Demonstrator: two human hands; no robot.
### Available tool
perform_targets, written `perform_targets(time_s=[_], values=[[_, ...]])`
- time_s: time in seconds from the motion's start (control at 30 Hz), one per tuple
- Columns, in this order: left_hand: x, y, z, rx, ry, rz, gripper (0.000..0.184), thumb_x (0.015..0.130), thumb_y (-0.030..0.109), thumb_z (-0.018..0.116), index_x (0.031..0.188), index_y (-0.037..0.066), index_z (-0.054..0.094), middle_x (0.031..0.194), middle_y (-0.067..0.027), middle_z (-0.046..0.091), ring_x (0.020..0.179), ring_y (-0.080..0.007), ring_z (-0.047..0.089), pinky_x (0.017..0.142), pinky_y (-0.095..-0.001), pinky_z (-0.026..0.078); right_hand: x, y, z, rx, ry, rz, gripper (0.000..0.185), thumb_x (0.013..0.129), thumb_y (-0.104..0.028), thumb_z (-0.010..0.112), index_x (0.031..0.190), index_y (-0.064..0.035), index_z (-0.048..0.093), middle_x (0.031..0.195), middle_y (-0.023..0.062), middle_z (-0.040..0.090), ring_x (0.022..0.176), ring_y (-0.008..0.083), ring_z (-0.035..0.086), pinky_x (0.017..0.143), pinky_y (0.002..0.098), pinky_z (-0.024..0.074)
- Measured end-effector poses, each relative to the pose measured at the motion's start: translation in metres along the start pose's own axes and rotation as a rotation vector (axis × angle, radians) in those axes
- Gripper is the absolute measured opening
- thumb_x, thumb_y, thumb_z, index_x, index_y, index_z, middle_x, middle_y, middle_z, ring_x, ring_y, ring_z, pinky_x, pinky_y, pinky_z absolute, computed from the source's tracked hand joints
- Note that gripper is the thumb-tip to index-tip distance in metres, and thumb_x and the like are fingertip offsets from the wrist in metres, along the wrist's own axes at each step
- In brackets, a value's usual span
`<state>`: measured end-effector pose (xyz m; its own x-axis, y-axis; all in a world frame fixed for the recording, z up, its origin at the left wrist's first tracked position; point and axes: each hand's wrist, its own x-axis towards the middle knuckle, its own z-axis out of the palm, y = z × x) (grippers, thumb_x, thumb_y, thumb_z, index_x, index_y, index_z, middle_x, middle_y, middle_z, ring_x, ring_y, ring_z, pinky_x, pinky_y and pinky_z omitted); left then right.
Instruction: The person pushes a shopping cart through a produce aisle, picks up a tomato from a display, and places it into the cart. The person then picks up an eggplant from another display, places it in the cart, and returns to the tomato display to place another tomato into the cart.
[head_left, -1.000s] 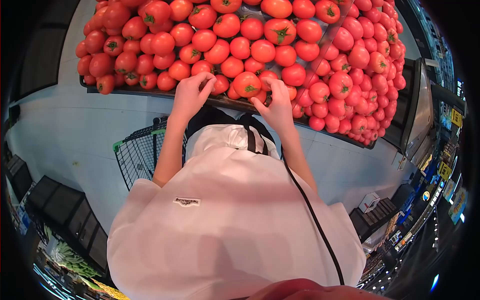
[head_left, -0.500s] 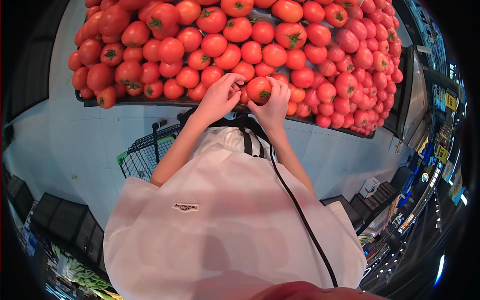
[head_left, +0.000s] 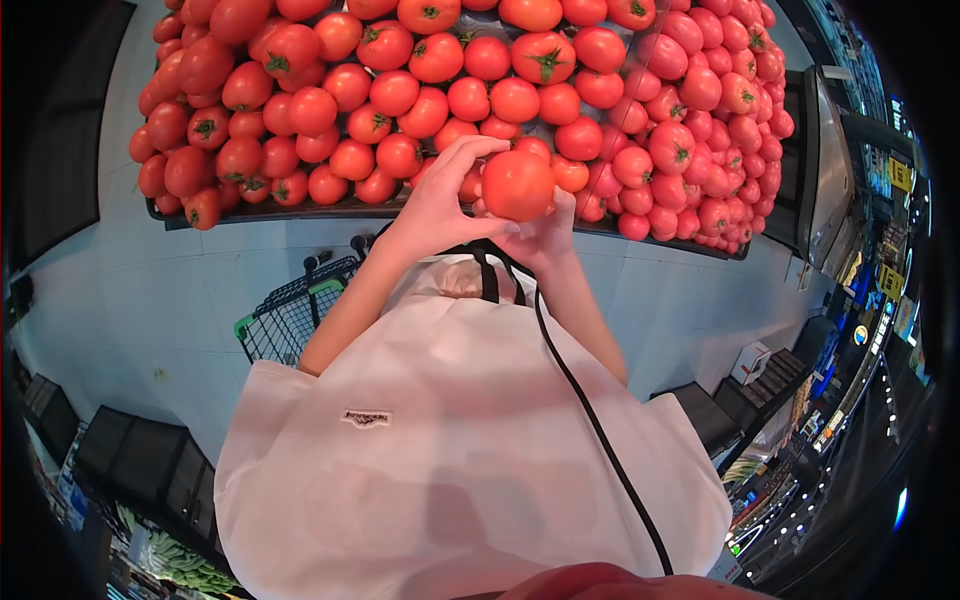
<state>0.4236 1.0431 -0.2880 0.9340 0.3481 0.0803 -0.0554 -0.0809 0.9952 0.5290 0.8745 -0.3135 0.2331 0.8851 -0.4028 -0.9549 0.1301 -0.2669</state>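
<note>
A large red-orange tomato (head_left: 518, 186) is held up in front of the display's near edge, smooth side toward me. My right hand (head_left: 548, 238) grips it from below and the right, most of its fingers hidden behind the fruit. Curved round the tomato's left side is my left hand (head_left: 436, 208), with fingertips at its upper edge and the thumb below. Just beyond both hands lies the heap of tomatoes (head_left: 394, 92), some with green stems.
Pinker tomatoes (head_left: 672, 145) fill the display's right side, past a clear divider. The display's dark rim (head_left: 290, 212) runs just beyond my body. A shopping cart (head_left: 290, 318) with green trim stands on the pale tiled floor (head_left: 180, 310) to my left. A black cable (head_left: 590, 410) hangs down my white shirt.
The tomato has been lifted off the edge of the heap toward me and turned, so its green stem no longer shows. My left hand has moved in against it.
</note>
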Motion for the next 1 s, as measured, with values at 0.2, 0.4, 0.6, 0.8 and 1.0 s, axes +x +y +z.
perform_targets(time_s=[0.2,0.4,0.6,0.8,1.0], values=[[-0.031,0.026,0.019,0.026,0.125,0.012,0.074,0.058,0.013,0.089,0.127,0.007,0.062,0.125,-0.0074,0.064,0.118,-0.0242,0.062,0.099,-0.0395,0.052,-0.017,-0.006,-0.001,-0.095,-0.279,0.209,0.095,0.084,-0.063,0.067,0.150,-0.0023,0.035,0.138,0.0245,0.053,0.121,0.0354,0.062,0.097,0.0437,0.0558],[-0.090,0.051,0.094,0.290,0.421,0.102,0.080,0.062,0.019,0.093,0.133,0.008,0.058,0.134,-0.0099,0.060,0.123,-0.0313,0.058,0.104,-0.0419,0.048,-0.038,-0.040,-0.013,-0.389,-0.373,0.553,0.107,0.074,-0.058,0.082,0.149,0.0011,0.033,0.137,0.0244,0.053,0.124,0.0387,0.059,0.103,0.0474,0.0537],[-0.158,0.027,0.192,0.502,0.736,-0.321,0.100,0.068,0.025,0.092,0.149,0.002,0.038,0.141,-0.0144,0.051,0.131,-0.0315,0.052,0.109,-0.0420,0.044,-0.061,-0.030,-0.032,-0.908,-0.410,0.386,0.078,0.073,-0.012,0.089,0.139,0.0008,0.050,0.128,0.0111,0.060,0.120,0.0213,0.060,0.102,0.0379,0.0510],[-0.224,0.016,0.279,-0.641,1.005,-0.419,0.075,0.093,0.037,0.072,0.149,-0.001,0.039,0.134,-0.0103,0.056,0.121,-0.0169,0.058,0.100,-0.0323,0.052,-0.109,0.009,-0.041,-1.304,-0.609,0.283,0.079,0.066,-0.009,0.092,0.134,-0.0030,0.054,0.127,0.0102,0.061,0.116,0.0208,0.063,0.098,0.0362,0.0533],[-0.272,0.032,0.311,-0.972,1.233,-0.195,0.066,0.096,0.046,0.067,0.142,0.003,0.048,0.124,-0.0070,0.061,0.108,-0.0141,0.064,0.093,-0.0290,0.054,-0.149,0.065,-0.012,-1.528,-1.140,0.131,0.081,0.059,-0.013,0.092,0.132,-0.0062,0.056,0.125,0.0139,0.061,0.114,0.0338,0.061,0.098,0.0407,0.0510]])
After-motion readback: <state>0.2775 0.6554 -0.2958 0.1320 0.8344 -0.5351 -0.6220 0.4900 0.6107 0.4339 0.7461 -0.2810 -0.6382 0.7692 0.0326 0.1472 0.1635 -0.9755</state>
